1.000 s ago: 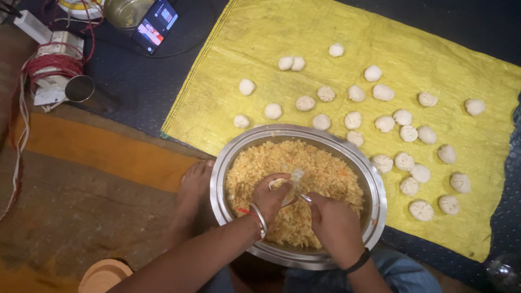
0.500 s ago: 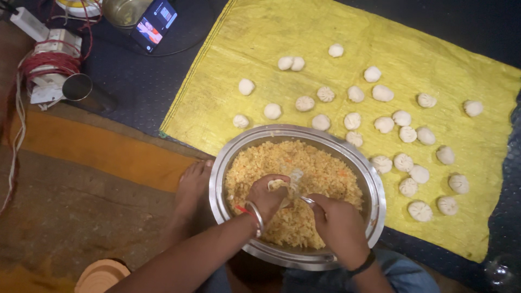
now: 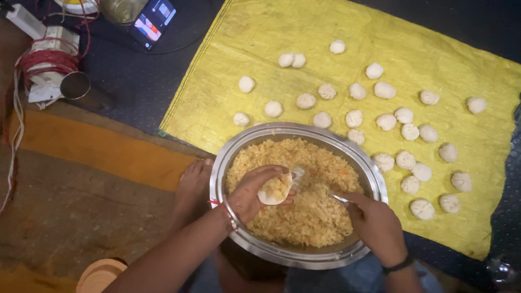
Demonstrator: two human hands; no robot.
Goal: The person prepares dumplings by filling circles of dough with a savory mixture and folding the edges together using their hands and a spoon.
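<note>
Already heaped with filling, the dough wrapper (image 3: 274,189) sits cupped in the left hand (image 3: 254,193) above the steel bowl (image 3: 380,182); overfilled, it may tear. The right hand (image 3: 374,221) pinches a spoon (image 3: 341,198) at the bowl's right rim.

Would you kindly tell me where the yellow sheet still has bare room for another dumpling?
The yellow woven sheet is bare along its left part, between its left edge and the nearest white dumplings, and across its far right corner. Between the round steel bowl and the right edge it is crowded.
</note>
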